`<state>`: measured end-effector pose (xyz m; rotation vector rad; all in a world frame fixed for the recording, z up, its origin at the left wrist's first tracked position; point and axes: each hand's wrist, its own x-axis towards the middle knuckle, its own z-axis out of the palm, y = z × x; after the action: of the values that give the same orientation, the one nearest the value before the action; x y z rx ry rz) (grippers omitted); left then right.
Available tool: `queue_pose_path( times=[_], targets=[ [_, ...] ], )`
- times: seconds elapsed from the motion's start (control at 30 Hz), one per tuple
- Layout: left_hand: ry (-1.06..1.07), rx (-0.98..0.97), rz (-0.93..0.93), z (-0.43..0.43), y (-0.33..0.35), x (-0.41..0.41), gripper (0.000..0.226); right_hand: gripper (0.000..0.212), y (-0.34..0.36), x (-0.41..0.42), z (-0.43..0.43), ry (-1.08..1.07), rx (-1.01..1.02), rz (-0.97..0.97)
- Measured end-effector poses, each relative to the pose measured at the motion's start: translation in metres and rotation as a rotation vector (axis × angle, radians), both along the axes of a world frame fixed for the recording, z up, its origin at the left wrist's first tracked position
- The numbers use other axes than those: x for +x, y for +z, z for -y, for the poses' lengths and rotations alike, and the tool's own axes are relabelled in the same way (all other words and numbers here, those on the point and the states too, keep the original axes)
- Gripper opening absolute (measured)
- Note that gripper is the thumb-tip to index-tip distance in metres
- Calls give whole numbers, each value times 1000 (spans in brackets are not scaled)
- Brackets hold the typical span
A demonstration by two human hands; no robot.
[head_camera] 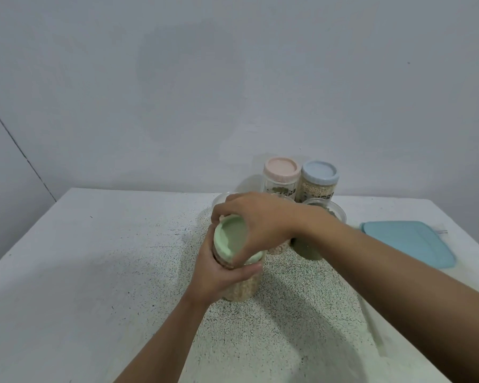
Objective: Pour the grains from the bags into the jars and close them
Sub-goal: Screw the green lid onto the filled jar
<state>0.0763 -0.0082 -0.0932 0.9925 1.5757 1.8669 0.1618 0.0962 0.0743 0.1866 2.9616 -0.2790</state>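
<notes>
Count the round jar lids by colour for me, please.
Pale pink round plastic jar lid: 1
Pale blue round plastic jar lid: 1
Pale green round plastic jar lid, gripped by the right hand: 1
Total: 3

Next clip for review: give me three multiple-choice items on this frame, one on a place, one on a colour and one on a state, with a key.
1. Where does the flat teal lid lie?
A) on the table, right of the jars
B) on top of a jar
C) on the floor

2. What colour is the lid under the right hand?
A) pink
B) green
C) blue

3. How do the two jars at the back stand?
A) open
B) upright with lids on
C) tipped over

Key:
1 A, it lies flat on the table's right side.
2 B, the right hand grips a pale green lid on the grain jar that the left hand holds.
3 B, the pink-lidded jar and the blue-lidded jar both stand upright and capped.
</notes>
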Motion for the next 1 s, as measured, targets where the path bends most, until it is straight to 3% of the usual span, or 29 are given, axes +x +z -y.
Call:
queue_pose_path(
  times=[0.2, 0.37, 0.57, 0.67, 0.73, 0.77, 0.87, 0.93, 1.0],
  targets=[
    [-3, -24, -3, 1, -3, -3, 96, 62, -1, 0, -3, -66, -38, -47],
    [1, -17, 25, 1, -7, -1, 95, 72, -9, -3, 5, -184, 236, -51],
    [35, -22, -2, -1, -9, -1, 103, 85, -20, 3, -7, -305, 418, -92],
    [34, -21, -1, -1, -7, 0, 108, 77, -18, 5, -13, -188, 190, -124],
    [32, -23, 7, 0, -8, 0, 108, 64, -14, 6, -9, -5, -50, -27],
    [32, -25, 7, 1, -7, 0, 106, 64, -13, 6, -7, 49, -74, 15],
    [32, -28, -11, 1, -5, 0, 104, 59, -17, 5, -2, -71, 170, -6],
    [39, -36, -19, 2, -4, 1, 104, 70, -15, 5, -7, -216, 357, -85],
    [38, -38, -36, 3, -2, 2, 104, 72, -17, 7, -18, -272, 364, -159]
  ],
)
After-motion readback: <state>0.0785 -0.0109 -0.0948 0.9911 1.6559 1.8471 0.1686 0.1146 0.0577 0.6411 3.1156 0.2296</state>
